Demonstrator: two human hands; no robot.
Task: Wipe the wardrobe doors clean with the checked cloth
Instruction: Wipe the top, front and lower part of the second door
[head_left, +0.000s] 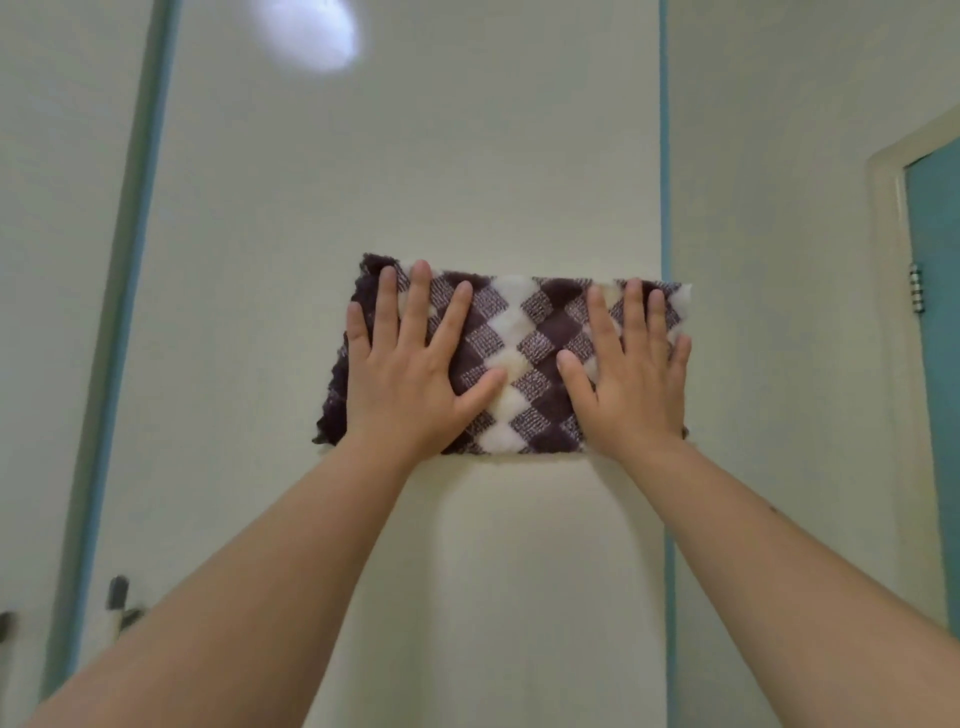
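Fingers (415, 306) spread straight and wide, the left hand (410, 369) and the right hand (631, 379) lie flat side by side on the checked cloth (530, 358), pressing it rather than gripping it. The cloth sits as a wide band against the pale wardrobe door (415, 156), its right end overlapping the teal edge strip (664, 156). This looks like mid-wipe, and the next stroke calls for even pressure from both hands so the cloth slides without bunching.
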